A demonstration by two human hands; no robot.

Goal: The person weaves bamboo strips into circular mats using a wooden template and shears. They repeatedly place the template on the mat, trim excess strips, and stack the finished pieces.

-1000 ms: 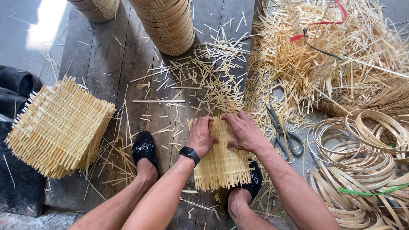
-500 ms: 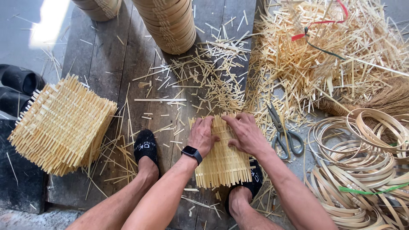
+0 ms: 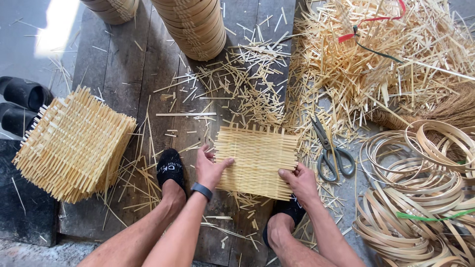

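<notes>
Plank floor (image 3: 123, 74), hands (image 3: 210, 170) gripping woven mat (image 3: 257, 160) edges, scissors (image 3: 329, 151) beside.

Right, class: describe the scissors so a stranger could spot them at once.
Start at the woven bamboo mat held flat between the left hand and right hand. Just right of it, on the floor among loose slivers, lie the scissors. They are the only grey metal thing amid pale bamboo, blades pointing away from the person.

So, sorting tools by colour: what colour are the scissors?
Dark grey scissors, seen clearly in the head view.
</notes>
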